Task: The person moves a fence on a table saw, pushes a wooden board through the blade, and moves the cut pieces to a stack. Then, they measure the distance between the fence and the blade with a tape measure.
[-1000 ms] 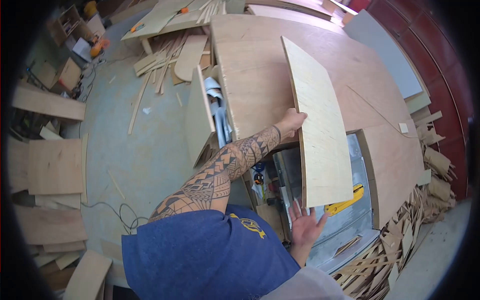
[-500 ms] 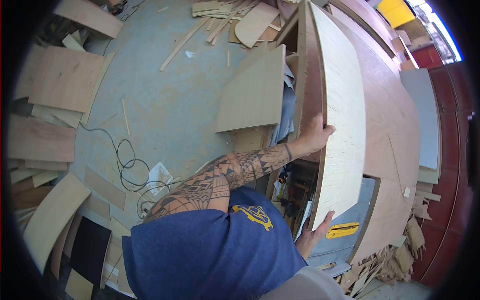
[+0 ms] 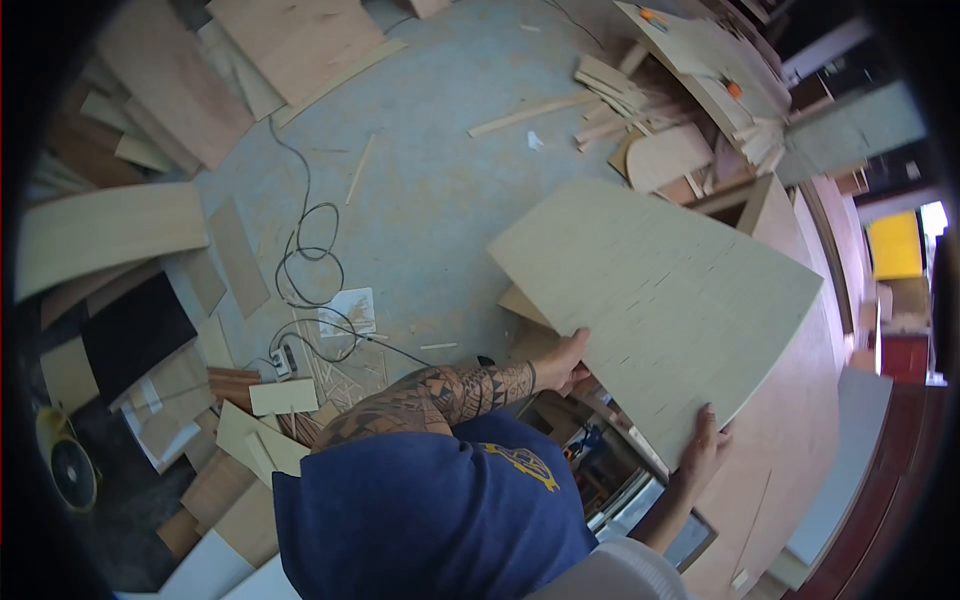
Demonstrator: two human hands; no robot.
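Observation:
A pale plywood panel [image 3: 660, 310] spans the space in front of me, its broad face turned up towards me. My left hand [image 3: 566, 362] is closed on its near left edge, thumb on top and fingers underneath. On the panel's near right edge, my right hand [image 3: 703, 445] grips with the fingers on the upper face; its thumb is hidden. Beneath and right of the panel lies a large reddish wooden worktop [image 3: 770, 480]. Part of a grey metal surface [image 3: 692, 540] shows in a cutout beside my right forearm.
Loose boards [image 3: 300, 45] lie at the upper left. A black cable [image 3: 335, 265] coils across the floor [image 3: 430, 180] to a power strip [image 3: 284, 360]. Wood strips [image 3: 530, 113] and a rounded board [image 3: 668, 157] lie beyond the panel. A round yellow-rimmed machine [image 3: 72, 470] stands lower left.
The panel has swung left off the worktop area and turned, so its face spreads wider. Both hands have stayed on it. My view has turned left; the yellow insert is out of sight.

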